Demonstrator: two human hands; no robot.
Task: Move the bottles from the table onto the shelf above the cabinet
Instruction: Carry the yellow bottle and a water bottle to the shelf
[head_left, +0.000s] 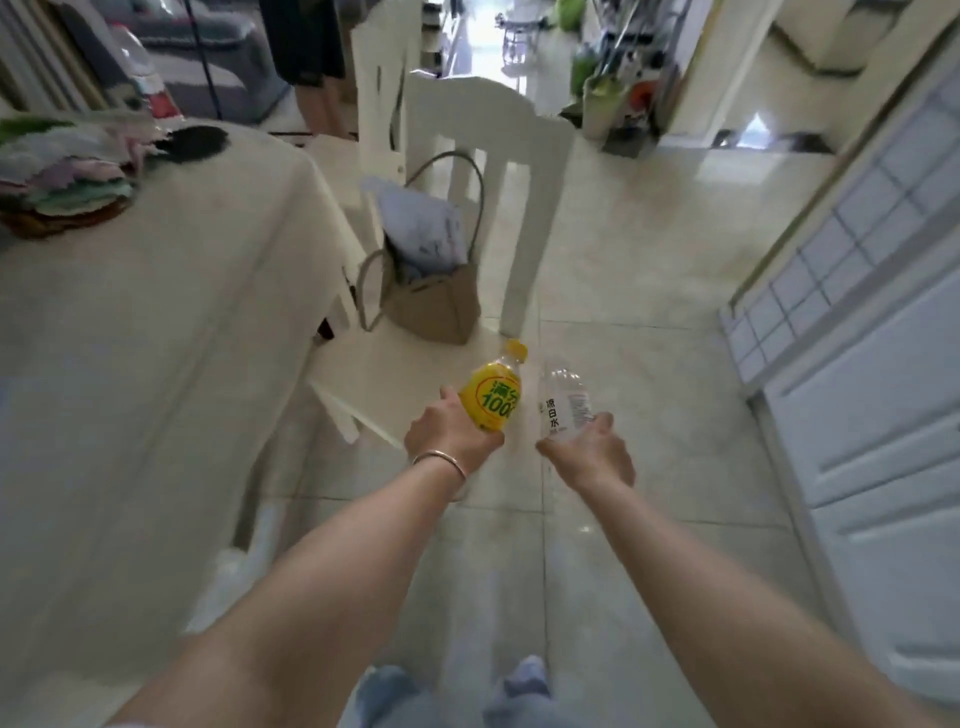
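Observation:
My left hand (447, 434), with a silver bangle on the wrist, grips a yellow bottle (493, 389) with green print and a yellow cap. My right hand (589, 449) holds a clear water bottle (563, 402) with a white label. Both bottles are held out in front of me over the tiled floor, side by side and slightly apart, tilted away from me. The table (145, 312) with its white cloth lies to my left. A white cabinet (878, 395) with a panelled door stands at the right; no shelf above it shows in view.
A white chair (467, 156) stands just ahead with a beige handbag (434, 301) on its seat. A pile of folded cloths (62, 176) and another clear bottle (137, 67) sit on the table's far end. A person's legs (319, 104) stand beyond. The tiled floor runs ahead on the right.

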